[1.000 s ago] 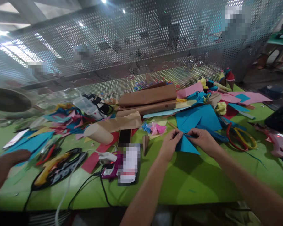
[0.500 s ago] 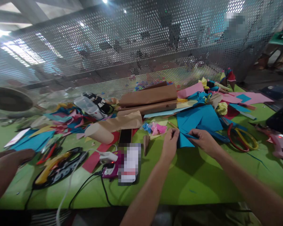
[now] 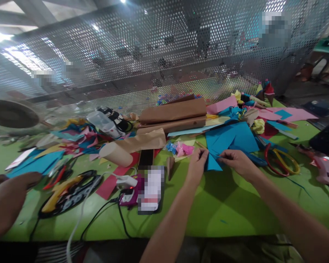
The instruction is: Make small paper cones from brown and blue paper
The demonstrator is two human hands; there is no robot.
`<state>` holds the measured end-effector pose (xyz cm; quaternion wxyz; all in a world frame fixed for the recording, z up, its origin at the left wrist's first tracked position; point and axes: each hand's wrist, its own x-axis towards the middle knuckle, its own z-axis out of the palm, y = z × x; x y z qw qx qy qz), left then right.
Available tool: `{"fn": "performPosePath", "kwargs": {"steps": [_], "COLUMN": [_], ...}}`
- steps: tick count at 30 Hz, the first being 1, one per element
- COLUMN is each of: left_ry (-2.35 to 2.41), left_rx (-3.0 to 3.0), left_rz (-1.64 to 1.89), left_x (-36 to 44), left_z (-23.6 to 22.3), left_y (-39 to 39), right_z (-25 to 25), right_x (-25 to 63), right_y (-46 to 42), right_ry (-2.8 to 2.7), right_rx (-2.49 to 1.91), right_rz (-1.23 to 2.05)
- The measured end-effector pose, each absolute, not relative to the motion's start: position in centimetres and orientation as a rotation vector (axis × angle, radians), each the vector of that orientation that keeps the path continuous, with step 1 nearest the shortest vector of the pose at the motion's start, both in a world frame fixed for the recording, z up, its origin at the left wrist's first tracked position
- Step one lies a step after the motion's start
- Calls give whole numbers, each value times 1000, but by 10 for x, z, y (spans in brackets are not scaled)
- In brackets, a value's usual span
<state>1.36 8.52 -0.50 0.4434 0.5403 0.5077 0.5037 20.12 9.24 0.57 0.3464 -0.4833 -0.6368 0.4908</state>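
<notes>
Between my two hands is a small folded piece of blue paper (image 3: 214,164). My left hand (image 3: 197,163) pinches its left side with closed fingers. At its right edge, the fingertips of my right hand (image 3: 232,160) are pressed together on the same piece. Larger blue sheets (image 3: 242,135) lie just behind it. Left of my left hand stands a small brown paper cone (image 3: 170,167), and bags with blue and pink bits (image 3: 181,148) lie beyond it. Scissors with red and yellow handles (image 3: 282,162) rest right of my right hand.
A pink glue gun (image 3: 325,166) lies at the right and a yellow one (image 3: 61,193) at the left. A purple power strip (image 3: 131,193) with cords sits beside a phone (image 3: 146,159). Brown paper rolls (image 3: 172,111) lie at the back. Another person's hand (image 3: 24,180) is at left.
The blue piece looks narrower on its right side, and my right hand has shifted slightly. My left hand stays nearly in place. The other person's hand has moved a little.
</notes>
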Motion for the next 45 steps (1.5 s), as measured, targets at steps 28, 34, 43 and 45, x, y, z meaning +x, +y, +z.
{"fn": "performPosePath", "kwargs": {"steps": [28, 34, 43, 45], "left_ry": [1117, 1175, 1149, 1115], "left_rx": [1015, 1157, 1326, 1364], "left_rz": [1228, 1202, 1146, 1101], "left_x": [1, 4, 1, 1], "left_z": [7, 5, 9, 11], "left_y": [91, 88, 87, 86], "right_z": [13, 11, 11, 12], "right_x": [211, 208, 204, 203], "right_y": [94, 93, 90, 88], "right_ry": [-1719, -1817, -1714, -1704], "right_rx": [-1251, -1219, -1179, -1129], "right_rz": [1227, 1189, 1425, 1489]}}
